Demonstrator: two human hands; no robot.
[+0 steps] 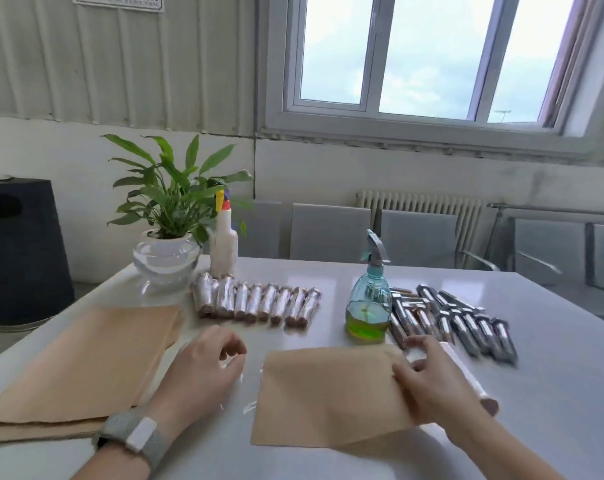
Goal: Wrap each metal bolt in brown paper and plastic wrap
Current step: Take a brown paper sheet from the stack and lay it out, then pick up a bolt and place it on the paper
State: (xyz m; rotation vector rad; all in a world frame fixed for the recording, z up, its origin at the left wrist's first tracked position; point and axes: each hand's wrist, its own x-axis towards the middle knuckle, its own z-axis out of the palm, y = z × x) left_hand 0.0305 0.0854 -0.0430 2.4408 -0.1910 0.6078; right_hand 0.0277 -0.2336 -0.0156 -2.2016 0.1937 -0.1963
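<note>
Here the right hand (428, 386) grips the brown paper (328, 396) at its right edge.

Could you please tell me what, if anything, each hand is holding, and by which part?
The right hand pinches the brown paper sheet at its right edge, near the upper corner. The left hand holds nothing; its fingers are loosely curled above the table.

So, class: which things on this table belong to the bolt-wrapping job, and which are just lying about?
Belonging: bare bolts, wrapped bolts, brown paper sheet, paper stack, plastic wrap roll.
Lying about: potted plant, white bottle, blue spray bottle.
</note>
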